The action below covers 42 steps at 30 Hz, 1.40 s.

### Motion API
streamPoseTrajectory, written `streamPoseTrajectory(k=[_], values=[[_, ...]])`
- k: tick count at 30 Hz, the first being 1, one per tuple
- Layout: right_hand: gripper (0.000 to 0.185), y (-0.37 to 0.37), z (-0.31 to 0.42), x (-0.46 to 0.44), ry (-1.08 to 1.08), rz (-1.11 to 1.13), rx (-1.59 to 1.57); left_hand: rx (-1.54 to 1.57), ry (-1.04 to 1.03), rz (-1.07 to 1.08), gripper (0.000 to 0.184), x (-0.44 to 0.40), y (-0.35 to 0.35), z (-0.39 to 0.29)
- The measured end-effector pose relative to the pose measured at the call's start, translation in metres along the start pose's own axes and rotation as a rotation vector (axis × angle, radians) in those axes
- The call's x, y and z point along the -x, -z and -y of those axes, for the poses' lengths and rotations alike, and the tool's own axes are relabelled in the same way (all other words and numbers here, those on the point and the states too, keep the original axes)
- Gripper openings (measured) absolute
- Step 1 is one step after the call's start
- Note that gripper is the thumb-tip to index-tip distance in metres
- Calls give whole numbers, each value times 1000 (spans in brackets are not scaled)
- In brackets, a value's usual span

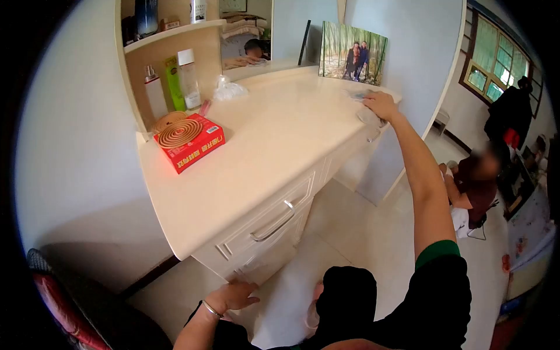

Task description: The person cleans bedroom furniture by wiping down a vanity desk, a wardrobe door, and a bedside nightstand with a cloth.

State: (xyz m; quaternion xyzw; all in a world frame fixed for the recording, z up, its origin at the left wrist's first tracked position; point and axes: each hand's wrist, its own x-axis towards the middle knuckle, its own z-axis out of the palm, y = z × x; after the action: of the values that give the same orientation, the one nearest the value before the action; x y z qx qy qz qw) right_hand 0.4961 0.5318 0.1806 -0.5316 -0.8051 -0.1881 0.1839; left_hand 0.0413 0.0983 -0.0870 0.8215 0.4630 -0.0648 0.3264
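Note:
My right hand (382, 106) reaches to the far right corner of the cream dressing table (274, 125). It presses on a greyish cloth (368, 118), part of which hangs at the front edge; the fingers partly hide it. My left hand (233, 295), with a bracelet at the wrist, hangs low in front of the drawers (271, 221), its fingers loosely apart. A pale, see-through patch lies beside its fingertips, too unclear to name. Just behind my right hand leans a photo print (353, 55) of people among bamboo.
A red box (201, 146) with mosquito coils (179, 134) on it lies at the table's left. Bottles (188, 79) and a crumpled plastic bag (229, 89) stand behind. A mirror (248, 35) backs the table. Another person (478, 184) sits at the right.

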Motion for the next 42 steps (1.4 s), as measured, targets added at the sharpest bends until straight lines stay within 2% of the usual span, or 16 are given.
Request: streamPoseTrajectory(k=[3,6,8,12,16,21,24,25,27,30,31,33,34,36,39,42], values=[[39,0,7,-10,-217,125,257,-26,-24,17,48,-4,1,1],[41,38,85,-9,-131,356,63,-55,-23,39,49,-10,-3,1],[44,43,137,-8,137,294,29,-70,-16,39,49,-16,-2,0],[47,55,226,-5,868,190,-406,-38,-63,43,48,-22,-6,4],[49,61,242,-26,937,357,-494,-102,-51,28,49,-15,0,-3],[52,-23,154,-138,535,339,-165,-48,-23,81,48,-21,-16,18],[52,-35,88,-151,274,404,-126,29,-178,109,50,-20,-13,29],[52,-39,67,-139,177,295,-65,25,-174,111,50,-17,-9,22],[51,-44,17,-118,15,205,29,95,-173,-271,38,-9,-4,2],[50,-82,-119,-136,-178,291,27,196,-60,-118,44,-13,9,-7],[50,-63,-104,-118,-185,287,26,188,-63,-115,44,-15,9,-8],[51,-26,-72,-81,-615,209,31,228,-120,-225,32,-16,7,-10],[51,-26,-71,-80,-617,209,27,225,-117,-223,32,-19,13,-12],[50,-26,-63,-77,-701,178,18,82,42,162,52,-26,26,-13],[51,-13,-54,-59,-613,161,1,236,58,191,53,-27,15,-1],[48,-59,-106,-78,-523,169,49,110,0,159,49,-27,13,1]])
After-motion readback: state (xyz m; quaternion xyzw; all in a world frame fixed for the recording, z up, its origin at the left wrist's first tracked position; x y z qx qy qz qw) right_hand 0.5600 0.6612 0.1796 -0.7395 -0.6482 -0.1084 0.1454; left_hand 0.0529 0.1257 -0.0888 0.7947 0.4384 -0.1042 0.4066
